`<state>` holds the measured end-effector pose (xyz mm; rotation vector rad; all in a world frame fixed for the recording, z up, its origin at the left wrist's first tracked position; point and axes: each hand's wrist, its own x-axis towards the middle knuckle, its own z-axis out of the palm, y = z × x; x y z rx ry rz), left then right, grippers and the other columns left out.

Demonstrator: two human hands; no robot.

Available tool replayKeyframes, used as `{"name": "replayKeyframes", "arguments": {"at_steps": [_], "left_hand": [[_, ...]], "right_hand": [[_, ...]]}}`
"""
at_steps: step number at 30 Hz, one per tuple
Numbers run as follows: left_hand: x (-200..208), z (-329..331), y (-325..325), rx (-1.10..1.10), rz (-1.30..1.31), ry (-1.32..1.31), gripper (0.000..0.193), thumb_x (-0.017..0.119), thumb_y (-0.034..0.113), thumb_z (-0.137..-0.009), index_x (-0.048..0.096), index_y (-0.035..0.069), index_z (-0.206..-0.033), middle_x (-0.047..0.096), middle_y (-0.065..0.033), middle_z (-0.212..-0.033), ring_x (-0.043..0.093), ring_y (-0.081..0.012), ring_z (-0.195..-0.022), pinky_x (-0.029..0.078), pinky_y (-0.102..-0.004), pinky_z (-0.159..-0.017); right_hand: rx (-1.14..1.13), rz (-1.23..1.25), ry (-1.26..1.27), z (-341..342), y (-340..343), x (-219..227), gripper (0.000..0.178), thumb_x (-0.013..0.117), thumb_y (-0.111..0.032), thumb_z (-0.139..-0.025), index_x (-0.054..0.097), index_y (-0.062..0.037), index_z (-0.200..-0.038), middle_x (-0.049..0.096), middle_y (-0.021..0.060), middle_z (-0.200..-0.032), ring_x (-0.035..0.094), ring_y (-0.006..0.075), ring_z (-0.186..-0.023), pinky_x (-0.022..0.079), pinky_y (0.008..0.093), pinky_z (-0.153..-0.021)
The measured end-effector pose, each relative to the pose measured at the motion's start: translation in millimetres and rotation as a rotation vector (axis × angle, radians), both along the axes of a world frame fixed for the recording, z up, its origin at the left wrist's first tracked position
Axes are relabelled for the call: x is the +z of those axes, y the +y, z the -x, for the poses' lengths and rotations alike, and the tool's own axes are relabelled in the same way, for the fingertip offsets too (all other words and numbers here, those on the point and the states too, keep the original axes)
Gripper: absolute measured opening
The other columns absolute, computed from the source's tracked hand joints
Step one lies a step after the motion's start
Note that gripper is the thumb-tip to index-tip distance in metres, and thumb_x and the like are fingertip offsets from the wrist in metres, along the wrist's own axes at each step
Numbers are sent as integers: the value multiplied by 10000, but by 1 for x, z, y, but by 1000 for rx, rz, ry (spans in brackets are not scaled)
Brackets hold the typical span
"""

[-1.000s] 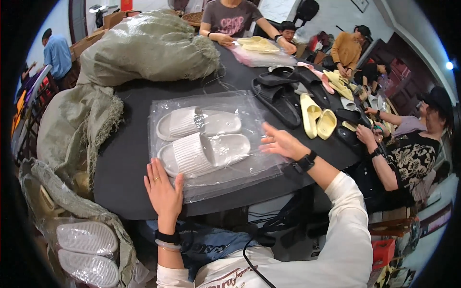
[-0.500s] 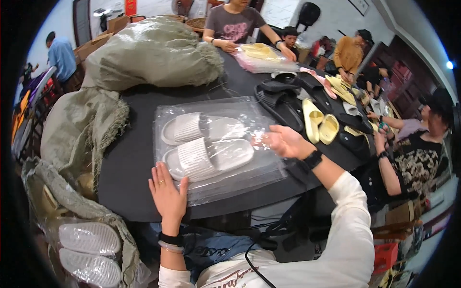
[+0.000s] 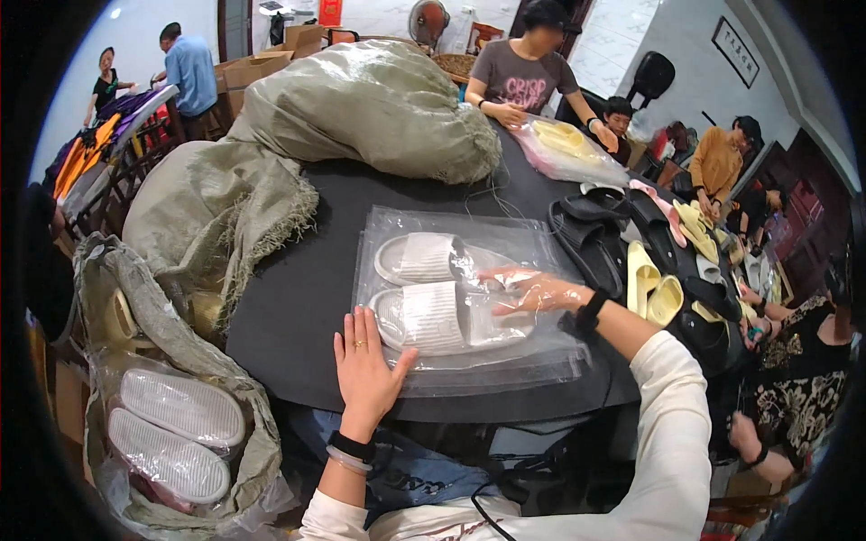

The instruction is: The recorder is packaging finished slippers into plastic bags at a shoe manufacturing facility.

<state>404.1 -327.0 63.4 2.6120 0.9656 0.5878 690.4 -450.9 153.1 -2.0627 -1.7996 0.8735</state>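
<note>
Clear bag [image 3: 469,316] with white slippers [image 3: 433,317] lies on dark counter [image 3: 298,307], between hands. Left hand [image 3: 365,370], open, flat on bag's near edge. Right hand [image 3: 537,293], open, reaches inside bag, beside slippers.

Single head-worn fisheye view, looking steeply down and forward from the seated person's own head. The dark table [image 3: 298,307] is filling the centre of the frame at close range; the forearms are entering from the lower edge. Straight edges are bending toward the black circular rim, and the far room is curving across the upper frame.
</note>
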Motion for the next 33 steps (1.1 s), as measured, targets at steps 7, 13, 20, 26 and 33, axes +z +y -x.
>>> {"name": "replayKeyframes", "arguments": {"at_steps": [7, 13, 20, 26, 33], "left_hand": [[5, -3, -2, -8, -14, 5, 899, 512, 585, -805, 252, -48, -1388, 301, -216, -1427, 247, -325, -1349, 164, -452, -1095], [5, -11, -4, -2, -35, -10, 901, 522, 629, -777, 338, -36, -1356, 320, -223, -1416, 269, -336, -1338, 179, -456, -1090], [-1, -8, -4, 0, -48, -20, 1002, 575, 702, -674, 369, -11, -1347, 303, -225, -1423, 250, -343, -1343, 184, -464, -1089], [1, -2, -3, 8, -36, -16, 1078, 596, 732, -621, 351, -20, -1354, 265, -221, -1442, 219, -341, -1355, 165, -457, -1096], [11, -7, -8, 60, -18, 84, 1056, 606, 693, -655, 316, -33, -1364, 221, -226, -1458, 170, -329, -1374, 140, -465, -1104]], "right_hand": [[-24, -288, -312, 25, 44, -54, 432, 581, -218, -817, 498, -27, -1196, 415, 206, -1275, 434, 346, -1181, 403, 402, -961], [86, -449, -464, -34, 7, -65, 254, 552, -172, -800, 605, -62, -1023, 577, 165, -1079, 579, 351, -954, 468, 418, -823], [-221, -79, -722, -58, -100, 5, 196, 591, -174, -733, 646, -54, -878, 605, 114, -916, 589, 340, -853, 471, 433, -737], [-460, 25, -1176, -60, -155, 79, 129, 585, -184, -693, 641, -69, -711, 619, 99, -760, 602, 315, -718, 417, 470, -653], [-818, -565, -294, 7, -105, 170, 267, 534, -91, -840, 583, 39, -1068, 655, 124, -1019, 625, 243, -885, 487, 357, -742]]}}
